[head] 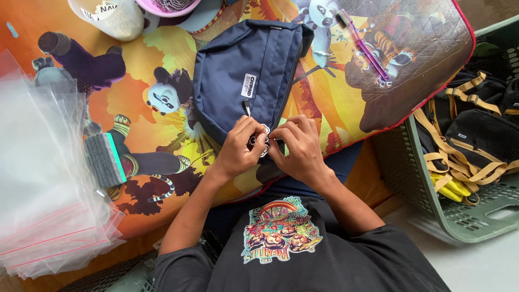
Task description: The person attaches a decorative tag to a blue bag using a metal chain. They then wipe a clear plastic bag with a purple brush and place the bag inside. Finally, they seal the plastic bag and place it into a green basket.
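Observation:
A navy blue pouch bag (243, 70) with a small white label lies on a colourful cartoon-print mat (135, 108) in front of me. Both hands meet at the bag's near corner. My left hand (240, 148) and my right hand (300, 146) pinch a small white and dark ring-shaped charm (265, 141) between their fingertips, beside the bag's zipper pull (247, 106). Most of the charm is hidden by my fingers.
A stack of clear zip plastic bags (43, 178) lies at the left. A green plastic basket (432, 189) at the right holds dark bags with tan straps. A purple toothbrush (363, 46) lies on the mat's far right. White and pink caps (116, 16) sit at the top.

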